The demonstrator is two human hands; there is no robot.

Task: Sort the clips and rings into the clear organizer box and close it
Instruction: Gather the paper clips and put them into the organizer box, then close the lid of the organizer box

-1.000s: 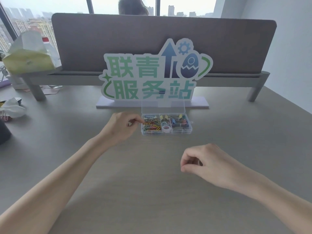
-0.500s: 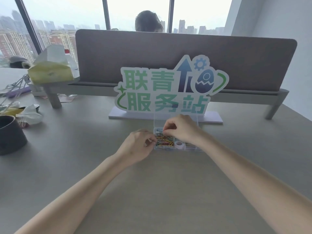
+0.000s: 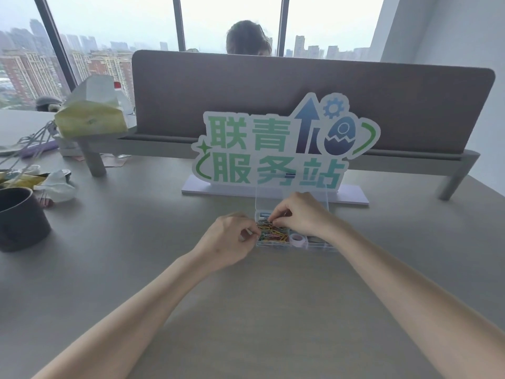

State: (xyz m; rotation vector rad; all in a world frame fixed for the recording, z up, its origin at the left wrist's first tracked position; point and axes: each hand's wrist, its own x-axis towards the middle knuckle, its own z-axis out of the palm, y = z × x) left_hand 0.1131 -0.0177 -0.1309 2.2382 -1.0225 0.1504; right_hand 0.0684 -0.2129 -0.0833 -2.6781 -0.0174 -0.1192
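Note:
The clear organizer box (image 3: 318,246) lies on the grey desk in front of a standing sign, its transparent lid (image 3: 291,196) raised upright at the back. Its left compartment holds a heap of coloured paper clips (image 3: 274,233); a small pale roll of tape (image 3: 297,238) sits beside them. My left hand (image 3: 229,242) pinches at the box's left edge, fingers closed. My right hand (image 3: 303,214) reaches over the box from the right, its fingertips pinched in the clips. The box's right compartments are hidden under my right hand.
A white sign with green characters (image 3: 276,154) stands just behind the box, with a grey desk divider (image 3: 300,99) behind it. A dark cup (image 3: 20,217), crumpled tissue (image 3: 58,184) and a tissue pack (image 3: 90,116) sit at the left. A person's head (image 3: 247,38) shows beyond the divider.
My right hand has come up from the near desk to the box and now pinches into the clips. The view has tilted up; my left hand stays at the box's left edge.

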